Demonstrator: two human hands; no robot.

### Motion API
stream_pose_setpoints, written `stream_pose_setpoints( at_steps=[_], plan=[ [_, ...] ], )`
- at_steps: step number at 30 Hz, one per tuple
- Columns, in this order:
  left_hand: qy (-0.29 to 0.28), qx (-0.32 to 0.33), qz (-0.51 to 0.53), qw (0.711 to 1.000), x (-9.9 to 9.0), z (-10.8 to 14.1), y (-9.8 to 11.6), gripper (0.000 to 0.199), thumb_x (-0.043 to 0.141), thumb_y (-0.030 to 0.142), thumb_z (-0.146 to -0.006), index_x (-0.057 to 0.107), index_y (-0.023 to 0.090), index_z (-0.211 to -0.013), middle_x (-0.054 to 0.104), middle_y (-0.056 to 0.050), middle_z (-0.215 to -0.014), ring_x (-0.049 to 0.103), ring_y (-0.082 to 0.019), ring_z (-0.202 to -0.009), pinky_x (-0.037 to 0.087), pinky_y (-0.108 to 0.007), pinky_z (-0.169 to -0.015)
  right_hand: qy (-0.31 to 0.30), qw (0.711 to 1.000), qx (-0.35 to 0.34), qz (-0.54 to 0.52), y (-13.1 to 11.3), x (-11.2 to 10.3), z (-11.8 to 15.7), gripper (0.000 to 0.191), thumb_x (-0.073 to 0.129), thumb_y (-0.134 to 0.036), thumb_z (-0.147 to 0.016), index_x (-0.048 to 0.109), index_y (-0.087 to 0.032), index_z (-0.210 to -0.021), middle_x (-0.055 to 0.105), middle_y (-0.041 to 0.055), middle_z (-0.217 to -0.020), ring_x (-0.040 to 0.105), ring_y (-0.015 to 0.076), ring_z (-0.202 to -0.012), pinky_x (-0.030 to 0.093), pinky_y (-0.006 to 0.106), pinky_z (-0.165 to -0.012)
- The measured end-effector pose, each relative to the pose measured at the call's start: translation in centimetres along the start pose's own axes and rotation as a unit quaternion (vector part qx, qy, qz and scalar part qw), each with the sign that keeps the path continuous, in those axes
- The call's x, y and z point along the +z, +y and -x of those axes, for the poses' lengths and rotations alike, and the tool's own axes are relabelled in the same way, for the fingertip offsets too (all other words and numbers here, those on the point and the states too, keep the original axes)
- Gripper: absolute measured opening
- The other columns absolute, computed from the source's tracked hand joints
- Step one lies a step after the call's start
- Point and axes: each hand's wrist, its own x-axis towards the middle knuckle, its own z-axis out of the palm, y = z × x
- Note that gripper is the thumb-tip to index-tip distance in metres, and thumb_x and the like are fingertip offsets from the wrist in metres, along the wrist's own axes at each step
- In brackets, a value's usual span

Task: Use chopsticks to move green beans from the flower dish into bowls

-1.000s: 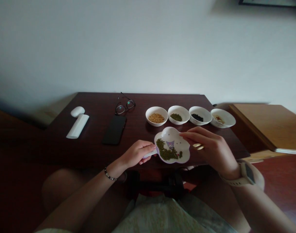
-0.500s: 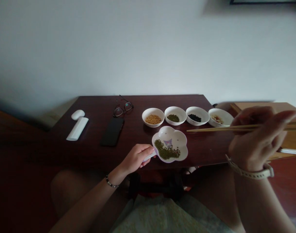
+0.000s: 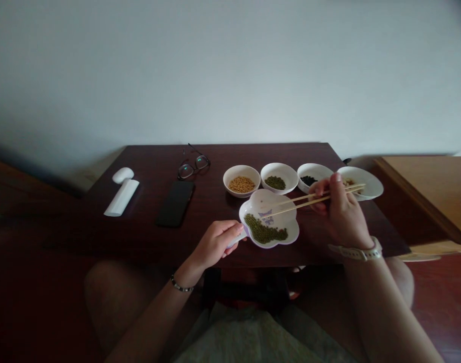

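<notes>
My left hand (image 3: 218, 243) is closed around the short handle of a white flower-shaped bowl (image 3: 288, 204) with a purple rim. Green beans (image 3: 266, 232) lie in its near part, beside a printed cartoon figure. With my right hand (image 3: 339, 206) I grip a pair of wooden chopsticks (image 3: 296, 205). Their tips reach over the flower-shaped bowl, close to the beans; whether they touch is too small to tell. Behind stand a bowl of yellow beans (image 3: 241, 184), a bowl of green beans (image 3: 277, 171), and a bowl of black beans (image 3: 313, 170), partly covered by my right hand.
A fourth white bowl (image 3: 370, 182) with pale and reddish bits stands at the right. On the dark table (image 3: 139, 242) lie glasses (image 3: 194, 166), a black phone (image 3: 175, 204), a white oblong case (image 3: 122, 198) and a white rounded object (image 3: 123, 175). A wooden piece of furniture (image 3: 426, 186) stands at right.
My right hand has come left and inward, bringing the chopstick tips over the flower-shaped bowl. My left hand still holds the handle. The view has shifted slightly.
</notes>
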Motion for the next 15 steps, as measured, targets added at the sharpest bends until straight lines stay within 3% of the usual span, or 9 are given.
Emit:
stream_pose_setpoints(
  at_steps=[4, 10, 15],
  plan=[
    [-0.011, -0.012, -0.016, 1.000, 0.0, -0.2, -0.5, 0.058, 0.062, 0.061, -0.115, 0.052, 0.022, -0.074, 0.050, 0.005, -0.056, 0.041, -0.009, -0.047, 0.027, -0.025, -0.050, -0.039, 0.998, 0.045, -0.015, 0.7, -0.4, -0.2, 0.060, 0.056, -0.074, -0.116, 0.070, -0.024, -0.085, 0.050, -0.0014, -0.064, 0.037, 0.0135, -0.052, 0.030, 0.028, -0.047],
    [0.014, -0.024, 0.011, 1.000, -0.3, -0.4, -0.9, 0.055, 0.060, 0.062, -0.115, 0.073, 0.015, -0.091, 0.048, 0.006, -0.055, 0.035, -0.010, -0.045, 0.021, -0.025, -0.048, -0.089, 0.992, 0.093, -0.005, 2.0, -0.9, 0.0, 0.064, 0.062, -0.079, -0.111, 0.071, -0.022, -0.083, 0.061, 0.0009, -0.073, 0.042, 0.0109, -0.048, 0.033, 0.026, -0.041],
    [0.022, -0.037, 0.012, 0.999, -0.4, -0.6, -1.0, 0.055, 0.062, 0.064, -0.115, 0.074, 0.015, -0.091, 0.050, 0.005, -0.055, 0.037, -0.010, -0.045, 0.023, -0.024, -0.047, -0.085, 0.991, 0.105, -0.005, 3.5, -0.7, -0.1, 0.061, 0.058, -0.077, -0.114, 0.069, -0.024, -0.086, 0.063, 0.0018, -0.069, 0.056, 0.0159, -0.052, 0.047, 0.028, -0.047]
  ],
)
